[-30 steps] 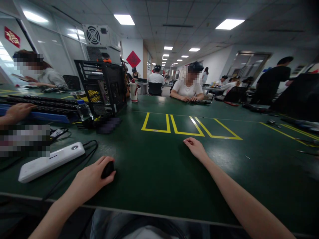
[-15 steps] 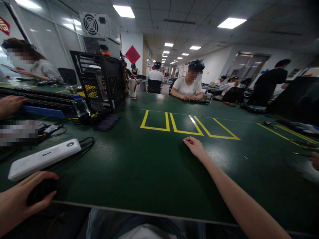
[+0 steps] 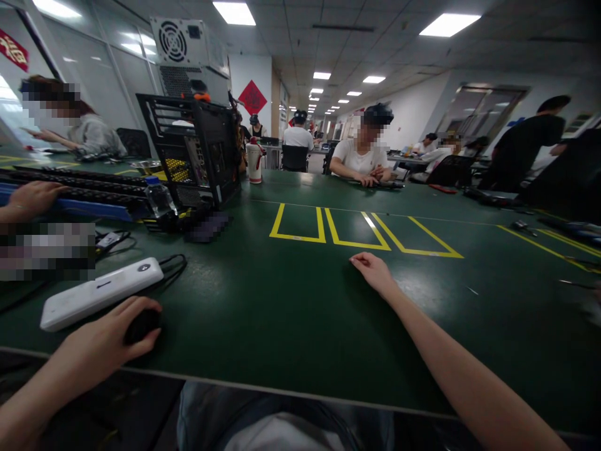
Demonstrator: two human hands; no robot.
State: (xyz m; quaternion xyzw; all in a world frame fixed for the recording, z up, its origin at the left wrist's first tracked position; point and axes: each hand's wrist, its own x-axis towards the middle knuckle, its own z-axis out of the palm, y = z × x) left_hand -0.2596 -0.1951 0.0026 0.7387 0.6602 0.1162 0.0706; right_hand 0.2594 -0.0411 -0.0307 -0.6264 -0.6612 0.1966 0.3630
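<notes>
My left hand (image 3: 110,332) is closed around a black rounded object (image 3: 142,326) that looks like a computer mouse, near the front edge of the green table (image 3: 263,326). The palm and fingers cover part of it. Just beyond this hand lies a long white power strip (image 3: 101,293) with a black cable. My right hand (image 3: 375,272) rests on the table, its fingers curled and pressed together; nothing shows in them. It lies just in front of the yellow tape outlines (image 3: 361,245).
A black computer case (image 3: 197,147) stands at the back left, with a water bottle (image 3: 160,199) before it and a white cup (image 3: 254,161) beside it. Another person's hand (image 3: 37,199) touches a long black rack (image 3: 98,186). A person (image 3: 361,153) sits across the table.
My left hand has moved right and farther onto the table, with the black object in it. My right hand stays in place on the table. The view has shifted slightly.
</notes>
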